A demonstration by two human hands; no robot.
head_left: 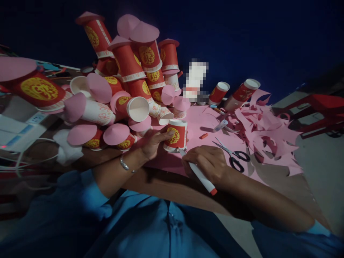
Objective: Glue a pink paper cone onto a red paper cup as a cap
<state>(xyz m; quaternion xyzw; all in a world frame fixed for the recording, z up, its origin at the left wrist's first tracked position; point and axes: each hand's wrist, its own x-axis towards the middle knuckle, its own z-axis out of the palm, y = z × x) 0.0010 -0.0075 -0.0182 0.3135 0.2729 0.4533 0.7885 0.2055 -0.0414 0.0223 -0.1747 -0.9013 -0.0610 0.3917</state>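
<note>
A red paper cup [179, 133] with a yellow emblem is gripped by my left hand [153, 144], thumb across its near side and the other fingers mostly hidden behind it. My right hand [205, 163] is closed around a white marker [200, 176] with a red end. The marker's tip points at the cup's lower rim; I cannot tell whether it touches. Pink paper [197, 118] lies under the cup. Just right of my right hand rest scissors [234, 156] with black handles, blades apart. A small red marker cap [204, 136] lies beyond that hand.
Several cups with pink paper cones [129, 59] are stacked and strewn at the left. Cut pink scraps [268, 132] heap at the right. A glue stick [220, 125] and red cups [219, 93] stand behind. A white power strip [24, 122] with cables sits far left; a red stool [317, 109] is at right.
</note>
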